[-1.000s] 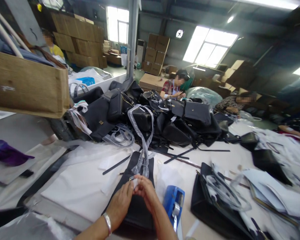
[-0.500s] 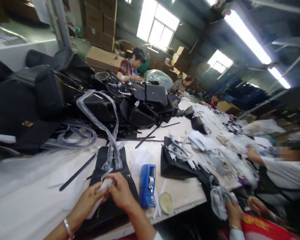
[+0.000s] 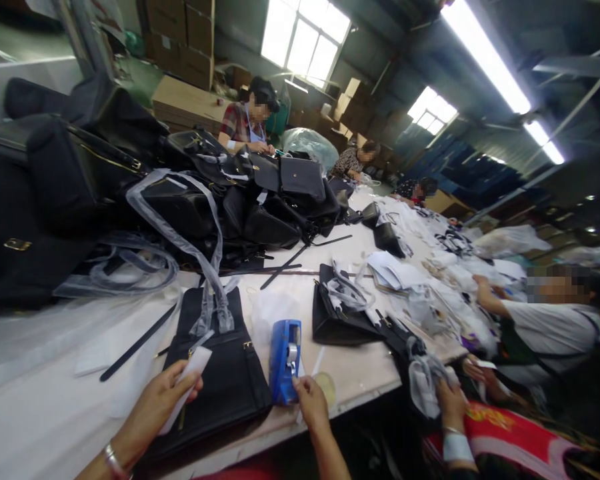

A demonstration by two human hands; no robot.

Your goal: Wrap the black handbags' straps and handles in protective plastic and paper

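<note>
My left hand (image 3: 159,404) is closed round a white strip of paper (image 3: 189,380), held just over a flat black handbag (image 3: 219,377) that lies on the table in front of me. A clear plastic-wrapped strap (image 3: 211,293) runs from the bag up into the pile behind. My right hand (image 3: 310,401) sits at the near end of a blue tape dispenser (image 3: 285,361), with its fingers pinched at the tape there. A small round lid (image 3: 325,389) lies right beside that hand.
A big heap of black handbags (image 3: 145,193) fills the left and middle of the white table (image 3: 360,373). Another black bag (image 3: 340,313) stands right of the dispenser. A seated person (image 3: 550,327) works at the right; another's hand (image 3: 450,403) holds plastic below.
My right hand left the paper strip and moved right to the blue tape dispenser. My left hand keeps the strip. The view swung further right.
</note>
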